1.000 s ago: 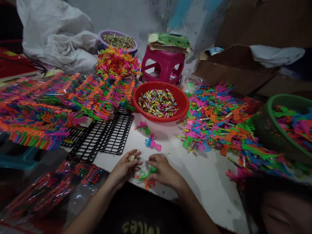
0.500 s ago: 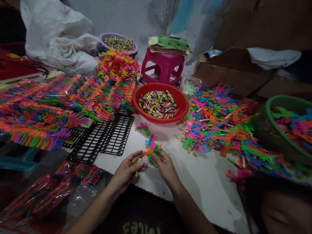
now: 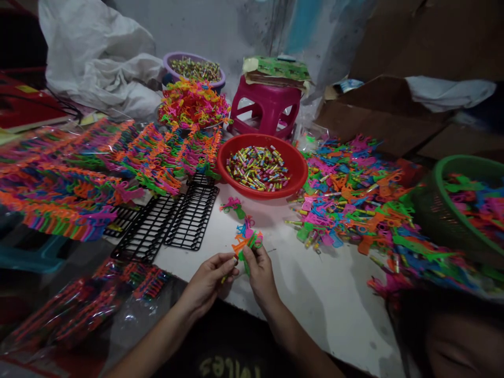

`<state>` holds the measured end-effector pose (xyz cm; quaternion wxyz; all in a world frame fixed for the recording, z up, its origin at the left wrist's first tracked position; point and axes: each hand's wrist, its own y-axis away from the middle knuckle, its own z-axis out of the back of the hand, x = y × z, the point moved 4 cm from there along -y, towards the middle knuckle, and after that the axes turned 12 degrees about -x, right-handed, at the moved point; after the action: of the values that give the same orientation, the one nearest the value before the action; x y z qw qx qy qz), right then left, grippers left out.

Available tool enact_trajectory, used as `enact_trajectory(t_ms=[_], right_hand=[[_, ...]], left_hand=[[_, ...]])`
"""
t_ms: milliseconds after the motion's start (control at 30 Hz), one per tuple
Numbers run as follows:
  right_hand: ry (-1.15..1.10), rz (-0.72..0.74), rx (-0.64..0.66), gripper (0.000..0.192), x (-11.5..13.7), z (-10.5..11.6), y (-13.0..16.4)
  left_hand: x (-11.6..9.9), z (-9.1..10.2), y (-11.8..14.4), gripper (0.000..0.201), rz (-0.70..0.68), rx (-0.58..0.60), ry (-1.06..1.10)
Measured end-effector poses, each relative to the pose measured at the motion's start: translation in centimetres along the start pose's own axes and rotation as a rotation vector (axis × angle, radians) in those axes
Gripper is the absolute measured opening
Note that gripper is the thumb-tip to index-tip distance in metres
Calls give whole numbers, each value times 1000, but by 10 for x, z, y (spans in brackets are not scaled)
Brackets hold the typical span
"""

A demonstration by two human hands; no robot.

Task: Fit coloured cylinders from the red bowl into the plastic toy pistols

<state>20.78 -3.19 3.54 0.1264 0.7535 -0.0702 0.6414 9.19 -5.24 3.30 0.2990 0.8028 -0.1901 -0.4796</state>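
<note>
My left hand (image 3: 210,275) is closed, its thumb and fingers pinching a small yellow printed tube (image 3: 224,279) that is mostly hidden. Close beside it, my right hand (image 3: 260,269) grips a green plastic toy gun (image 3: 247,265) between thumb and fingers. An orange toy gun (image 3: 239,245) shows just past the fingertips; whether it is held or lies on the table I cannot tell. Beyond the hands, blue and pink pieces (image 3: 246,227) lie on the white table (image 3: 291,283), with a pink and green piece (image 3: 235,206) farther off.
A red basin (image 3: 260,193) of small tubes stands ahead. Black racks (image 3: 189,220) and rows of colourful toys (image 3: 79,184) lie left. Right are a loose toy pile (image 3: 346,194), a green basket (image 3: 437,184) and a person's head (image 3: 449,325). Behind stands a pink stool (image 3: 265,100).
My left hand has closed more around the yellow tube, which is now tilted nearer the green toy gun. The view has shifted slightly.
</note>
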Motion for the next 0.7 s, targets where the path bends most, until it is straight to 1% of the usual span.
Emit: enact_trajectory(t_ms=[167, 267, 333, 367, 400, 433, 467, 500, 533, 567, 600, 633, 667, 700], right_hand=[[105, 70, -91, 20, 1, 0, 12], [192, 105, -139, 21, 1, 0, 12], [275, 98, -134, 24, 3, 9, -1], [310, 88, -122, 27, 6, 20, -12], [369, 89, -155, 29, 12, 36, -25], [424, 99, -212, 31, 20, 56, -40], [480, 115, -311, 33, 31, 80, -56], [662, 195, -617, 40, 49, 110, -68], [726, 245, -781, 55, 65, 133, -79], [800, 322, -929, 65, 82, 151, -87], [868, 402, -990, 70, 97, 161, -97], [906, 464, -942, 67, 109, 161, -108], [940, 514, -835, 59, 117, 154, -121], [961, 545, -680, 49, 121, 140, -135]], left_hand=[[-1, -2, 4, 28, -234, -46, -163], [-2, -9, 4, 25, -364, -14, -286], [-1, -14, 3, 25, -447, 21, -379], [-1, -16, 1, 27, -489, 30, -434], [-1, -17, -2, 29, -537, 32, -489], [-2, -16, -5, 32, -592, 24, -542], [-2, -15, -8, 34, -658, 6, -591], [-3, -12, -12, 35, -734, -20, -638], [-4, -8, -16, 36, -817, -47, -684], [-4, -5, -19, 35, -904, -76, -727], [-3, -1, -23, 34, -986, -104, -768], [-2, 1, -26, 35, -1056, -127, -809], [1, 3, -30, 36, -1118, -145, -849], [3, 4, -32, 38, -1172, -156, -886]])
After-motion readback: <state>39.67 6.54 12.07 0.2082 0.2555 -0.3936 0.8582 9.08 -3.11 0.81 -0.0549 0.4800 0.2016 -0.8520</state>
